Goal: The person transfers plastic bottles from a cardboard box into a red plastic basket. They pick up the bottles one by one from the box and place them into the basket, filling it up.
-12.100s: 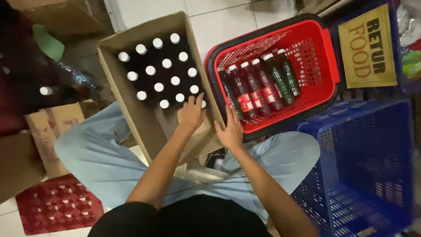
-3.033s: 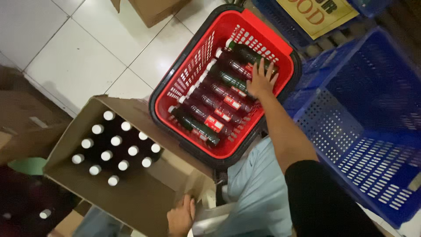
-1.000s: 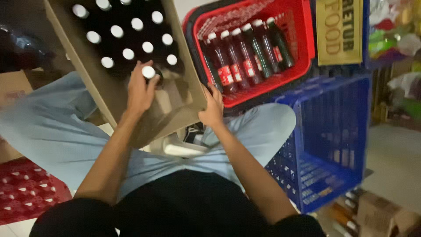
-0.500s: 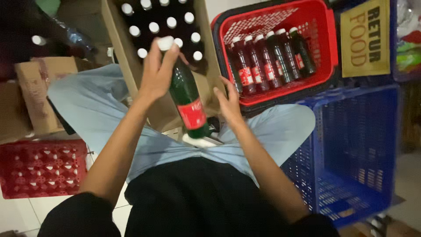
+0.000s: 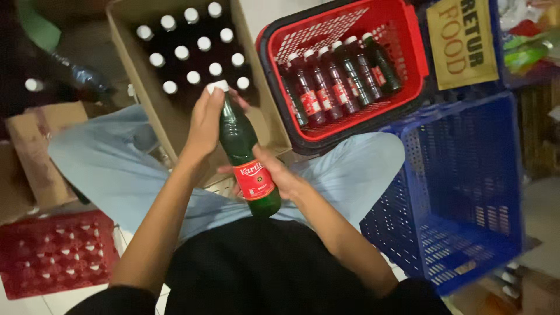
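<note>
The left hand (image 5: 207, 119) has its grip closed around the neck and shoulder of a dark green glass bottle with a white cap and a red label (image 5: 245, 154), the fingers wrapped just under the cap. The right hand (image 5: 274, 175) cups the lower body of the same bottle from its far side, grip pressed against the red label, with the thumb lying across the glass. The bottle hangs tilted between the two grips, cap end away from the person and base towards the person's lap, above the light blue trousers (image 5: 116, 169).

Just beyond the left grip lies an open brown cardboard box (image 5: 169, 125) with rows of white-capped dark bottles (image 5: 192, 52) standing upright inside; the bottle slots nearest the grip are dark, and what is in them cannot be made out. Beyond the right grip and to its right sits a red plastic shopping basket with a black rim (image 5: 408, 55), where several bottles with white caps and red labels (image 5: 335, 81) lie side by side, touching. Close to the right of the right grip stands a blue perforated plastic crate (image 5: 466, 192). Above that crate, past the basket, leans a yellow cardboard sign (image 5: 464, 41). Well to the left of the left grip, on the floor, lies a red perforated plastic crate (image 5: 52, 256), with a second brown cardboard box (image 5: 35, 151) above it.
</note>
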